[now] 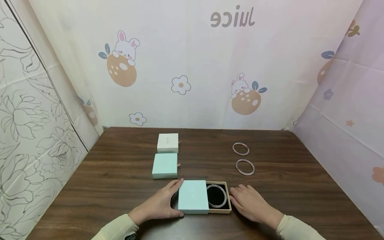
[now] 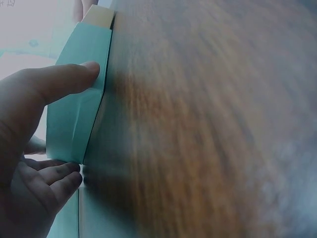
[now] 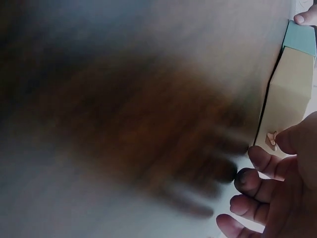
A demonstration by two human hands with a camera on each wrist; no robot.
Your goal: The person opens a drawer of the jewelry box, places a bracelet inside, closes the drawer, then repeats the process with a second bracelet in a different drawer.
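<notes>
A mint-green box sleeve (image 1: pixel 193 196) lies on the table with its cream drawer (image 1: pixel 220 211) slid partly out to the right. Inside the drawer, on black lining, sits a pale bangle (image 1: pixel 225 196), its left edge covered by the sleeve. My left hand (image 1: pixel 160 203) grips the sleeve at its left end, thumb on the near side and fingers at the far side. At the drawer's right end is my right hand (image 1: pixel 249 203), fingers loosely bent. The right wrist view shows its thumb against the drawer's end beside a small ribbon tab (image 3: pixel 271 141).
Behind the sleeve lies another mint-green box (image 1: pixel 165 165), and beyond it a white box (image 1: pixel 168 142). Two more bangles, a nearer bangle (image 1: pixel 237 166) and a farther bangle (image 1: pixel 233 149), lie at the right on the brown table (image 1: pixel 120 160). Printed curtains (image 1: pixel 186 110) border the table.
</notes>
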